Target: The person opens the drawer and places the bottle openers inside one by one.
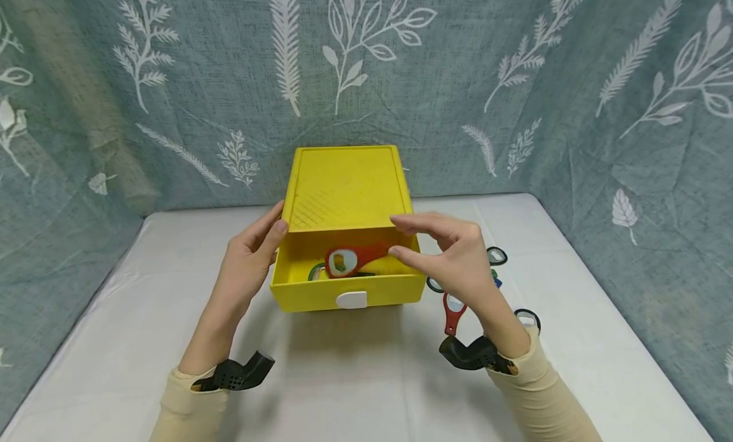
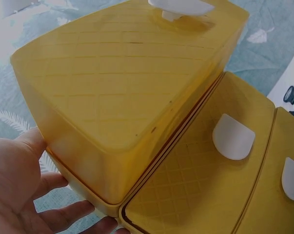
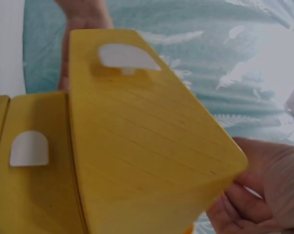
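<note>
A yellow drawer box point(image 1: 348, 181) stands with its top drawer point(image 1: 309, 296) pulled out. Inside the drawer is a red magnifying glass point(image 1: 342, 262), its handle blurred, and a green-rimmed round piece point(image 1: 316, 271) lies partly beneath it. My right hand point(image 1: 452, 257) is over the drawer's right side, thumb and forefinger spread apart, the thumb close to the end of the red handle. Against the left side of the box rests my left hand point(image 1: 246, 257); in the left wrist view its fingers point(image 2: 64, 214) touch the casing below the pulled-out drawer.
On the white table point(image 1: 355, 378) to the right lie another red magnifying glass point(image 1: 454, 308), several black-rimmed lenses, one being a lens point(image 1: 497, 255), and small green and blue pieces. Two lower drawers point(image 2: 186, 180) with white handles are closed. A patterned curtain point(image 1: 217, 79) hangs behind.
</note>
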`<state>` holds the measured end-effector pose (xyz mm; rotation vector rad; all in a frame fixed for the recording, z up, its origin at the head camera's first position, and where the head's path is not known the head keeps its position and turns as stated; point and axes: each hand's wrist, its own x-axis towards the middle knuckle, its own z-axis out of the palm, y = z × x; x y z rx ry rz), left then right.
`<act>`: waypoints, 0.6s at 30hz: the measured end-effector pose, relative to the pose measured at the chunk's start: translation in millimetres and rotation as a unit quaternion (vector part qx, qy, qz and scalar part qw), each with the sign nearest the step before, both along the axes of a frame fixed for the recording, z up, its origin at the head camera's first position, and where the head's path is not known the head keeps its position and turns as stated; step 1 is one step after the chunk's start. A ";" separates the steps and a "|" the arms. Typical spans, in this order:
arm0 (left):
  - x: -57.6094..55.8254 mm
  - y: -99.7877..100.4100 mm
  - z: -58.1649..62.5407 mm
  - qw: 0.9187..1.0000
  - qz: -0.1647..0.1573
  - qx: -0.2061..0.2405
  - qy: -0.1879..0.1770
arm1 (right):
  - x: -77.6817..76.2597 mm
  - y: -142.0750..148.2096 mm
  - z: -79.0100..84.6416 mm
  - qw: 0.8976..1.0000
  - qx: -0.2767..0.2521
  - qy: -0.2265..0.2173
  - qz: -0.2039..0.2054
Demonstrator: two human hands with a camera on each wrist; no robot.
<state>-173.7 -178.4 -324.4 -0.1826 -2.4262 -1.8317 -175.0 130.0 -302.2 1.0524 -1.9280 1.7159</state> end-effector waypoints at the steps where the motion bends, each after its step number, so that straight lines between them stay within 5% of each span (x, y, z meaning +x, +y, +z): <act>1: 0.0 0.0 -0.1 1.000 0.000 -0.001 0.000 | 0.4 0.6 0.9 1.000 -0.003 0.006 0.003; 11: 0.2 -0.5 -1.1 1.000 0.004 -0.009 0.000 | 2.7 6.9 6.4 0.999 -0.022 -0.005 -0.033; 18: 0.9 -0.5 -1.4 1.000 0.005 -0.008 -0.001 | 2.9 6.7 5.7 0.999 -0.026 -0.010 -0.020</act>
